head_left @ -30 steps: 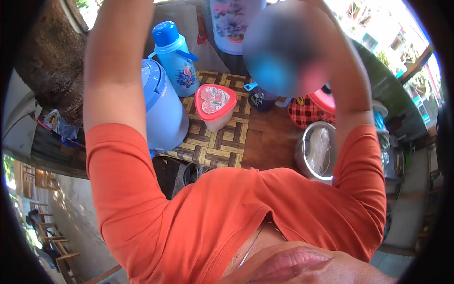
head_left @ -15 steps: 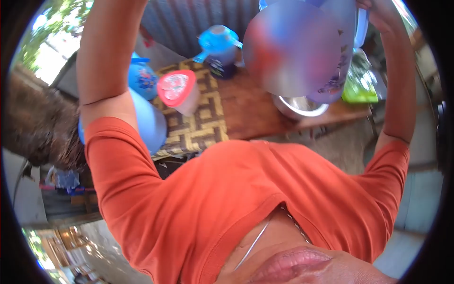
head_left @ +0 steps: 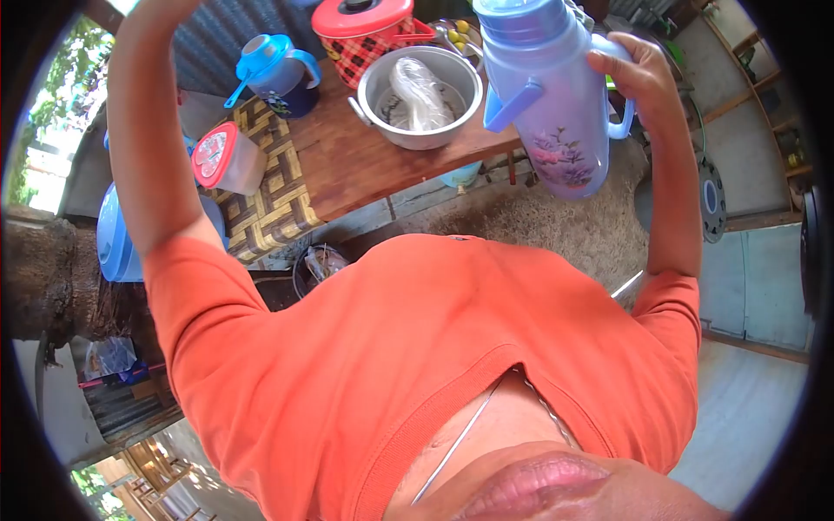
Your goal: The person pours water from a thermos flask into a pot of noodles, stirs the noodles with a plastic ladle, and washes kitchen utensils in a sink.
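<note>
Outdoors, right hand [head_left: 638,74] grips a flask [head_left: 552,95] by its handle, beside a bowl [head_left: 420,82]. Left hand is out of view, state unknowable. One-handed, the flask could slip and hit the bowl.

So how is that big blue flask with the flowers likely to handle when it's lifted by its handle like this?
The blue flask looks tall and bulky, so it is probably heavy if full and apt to swing. The right hand grips only the side handle, so the weight likely hangs off-centre. Its smooth plastic wall may be slippery, and being tall and narrow it could tip if set down carelessly.
</note>
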Demonstrator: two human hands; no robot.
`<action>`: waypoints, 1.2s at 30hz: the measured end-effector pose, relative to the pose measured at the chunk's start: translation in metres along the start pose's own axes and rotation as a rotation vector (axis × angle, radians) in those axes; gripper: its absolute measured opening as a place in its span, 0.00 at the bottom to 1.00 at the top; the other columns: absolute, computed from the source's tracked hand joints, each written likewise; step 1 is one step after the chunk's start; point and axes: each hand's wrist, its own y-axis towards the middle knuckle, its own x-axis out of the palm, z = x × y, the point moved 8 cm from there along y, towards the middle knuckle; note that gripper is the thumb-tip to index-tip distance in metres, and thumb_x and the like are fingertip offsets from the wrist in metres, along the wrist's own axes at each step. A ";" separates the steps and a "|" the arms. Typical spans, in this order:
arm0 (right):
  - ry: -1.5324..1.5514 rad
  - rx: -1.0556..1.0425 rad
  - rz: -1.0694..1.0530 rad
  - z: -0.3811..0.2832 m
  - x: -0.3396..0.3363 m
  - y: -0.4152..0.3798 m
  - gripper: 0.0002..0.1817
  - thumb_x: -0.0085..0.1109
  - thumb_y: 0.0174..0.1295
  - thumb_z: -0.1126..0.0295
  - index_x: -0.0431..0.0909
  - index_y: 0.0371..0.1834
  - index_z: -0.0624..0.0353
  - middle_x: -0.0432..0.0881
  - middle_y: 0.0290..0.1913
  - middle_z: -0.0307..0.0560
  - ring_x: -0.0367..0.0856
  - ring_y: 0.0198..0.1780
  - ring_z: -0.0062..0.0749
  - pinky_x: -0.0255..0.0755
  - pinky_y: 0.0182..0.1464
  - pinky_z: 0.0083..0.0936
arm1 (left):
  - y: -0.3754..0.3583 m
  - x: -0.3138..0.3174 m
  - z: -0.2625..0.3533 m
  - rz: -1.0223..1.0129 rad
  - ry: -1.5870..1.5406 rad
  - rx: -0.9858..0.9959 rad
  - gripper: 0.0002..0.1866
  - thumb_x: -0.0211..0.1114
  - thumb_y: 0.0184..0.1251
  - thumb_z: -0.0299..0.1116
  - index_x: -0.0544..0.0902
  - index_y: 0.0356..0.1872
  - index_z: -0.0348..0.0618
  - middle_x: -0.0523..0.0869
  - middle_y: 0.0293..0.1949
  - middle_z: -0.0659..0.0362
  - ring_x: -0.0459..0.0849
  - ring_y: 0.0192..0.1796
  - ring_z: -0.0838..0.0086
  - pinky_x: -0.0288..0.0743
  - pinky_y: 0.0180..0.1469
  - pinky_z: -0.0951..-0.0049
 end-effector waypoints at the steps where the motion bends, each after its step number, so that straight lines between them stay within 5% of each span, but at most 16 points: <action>1: 0.001 0.052 -0.007 0.014 -0.007 -0.009 0.18 0.71 0.49 0.57 0.78 0.29 0.61 0.75 0.23 0.34 0.69 0.25 0.13 0.62 0.28 0.14 | -0.017 0.009 -0.002 -0.010 0.108 -0.087 0.28 0.58 0.63 0.54 0.73 0.53 0.40 0.79 0.42 0.55 0.78 0.43 0.74 0.73 0.44 0.73; 2: 0.111 0.020 0.051 0.016 -0.011 -0.021 0.18 0.71 0.48 0.57 0.78 0.28 0.62 0.74 0.22 0.33 0.68 0.23 0.12 0.60 0.26 0.13 | -0.027 0.017 -0.072 -0.009 0.260 -0.165 0.37 0.63 0.51 0.61 0.70 0.59 0.52 0.77 0.52 0.50 0.76 0.56 0.61 0.69 0.57 0.65; 5: 0.194 0.102 0.080 0.055 -0.026 -0.041 0.19 0.72 0.48 0.56 0.78 0.27 0.61 0.73 0.21 0.33 0.67 0.22 0.12 0.60 0.25 0.13 | -0.078 0.091 -0.110 0.001 0.171 -0.170 0.34 0.68 0.51 0.53 0.72 0.56 0.45 0.76 0.53 0.48 0.75 0.55 0.61 0.67 0.57 0.65; 7: 0.142 0.083 0.062 0.076 -0.029 -0.046 0.20 0.73 0.46 0.56 0.79 0.28 0.63 0.76 0.22 0.36 0.71 0.24 0.13 0.64 0.26 0.14 | -0.131 0.158 -0.184 0.018 0.134 -0.452 0.42 0.73 0.40 0.58 0.72 0.55 0.42 0.75 0.50 0.44 0.75 0.53 0.54 0.69 0.57 0.60; 11: 0.178 0.087 0.064 0.096 -0.025 -0.057 0.20 0.73 0.46 0.58 0.80 0.30 0.65 0.79 0.25 0.38 0.74 0.26 0.15 0.68 0.28 0.14 | -0.210 0.253 -0.257 -0.100 0.298 -0.774 0.43 0.75 0.38 0.53 0.67 0.58 0.49 0.72 0.54 0.46 0.73 0.56 0.52 0.70 0.56 0.58; 21: 0.074 0.151 0.173 0.094 -0.011 -0.055 0.21 0.73 0.45 0.58 0.80 0.29 0.67 0.79 0.23 0.39 0.74 0.24 0.17 0.68 0.28 0.18 | -0.257 0.305 -0.318 -0.097 0.335 -0.709 0.47 0.76 0.39 0.48 0.65 0.63 0.43 0.70 0.59 0.43 0.70 0.59 0.50 0.66 0.60 0.59; 24: -0.033 0.102 0.165 0.084 -0.007 -0.050 0.20 0.73 0.46 0.57 0.77 0.23 0.64 0.73 0.20 0.34 0.67 0.23 0.14 0.62 0.25 0.18 | -0.213 0.250 -0.293 0.270 0.280 -0.543 0.43 0.72 0.48 0.48 0.65 0.63 0.39 0.71 0.58 0.42 0.69 0.61 0.52 0.64 0.61 0.59; 26: -0.028 0.052 0.131 0.067 0.002 -0.046 0.21 0.72 0.46 0.56 0.74 0.19 0.62 0.68 0.18 0.32 0.64 0.22 0.14 0.59 0.24 0.19 | -0.132 0.201 -0.212 0.435 -0.064 -0.213 0.36 0.67 0.56 0.47 0.68 0.61 0.36 0.73 0.57 0.43 0.69 0.62 0.53 0.61 0.63 0.59; 31: -0.176 0.009 0.041 0.044 0.022 -0.034 0.23 0.72 0.45 0.53 0.75 0.19 0.63 0.69 0.17 0.33 0.64 0.21 0.15 0.60 0.23 0.20 | -0.025 0.172 -0.003 0.083 -0.138 0.612 0.35 0.69 0.51 0.47 0.71 0.61 0.47 0.68 0.64 0.54 0.63 0.67 0.56 0.58 0.67 0.58; 36: -0.131 0.048 -0.016 0.026 0.031 -0.032 0.24 0.72 0.45 0.51 0.77 0.22 0.64 0.72 0.19 0.35 0.68 0.23 0.16 0.64 0.24 0.20 | 0.002 0.194 0.032 -0.252 -0.127 0.981 0.39 0.70 0.49 0.43 0.64 0.65 0.51 0.65 0.66 0.54 0.67 0.65 0.57 0.67 0.62 0.60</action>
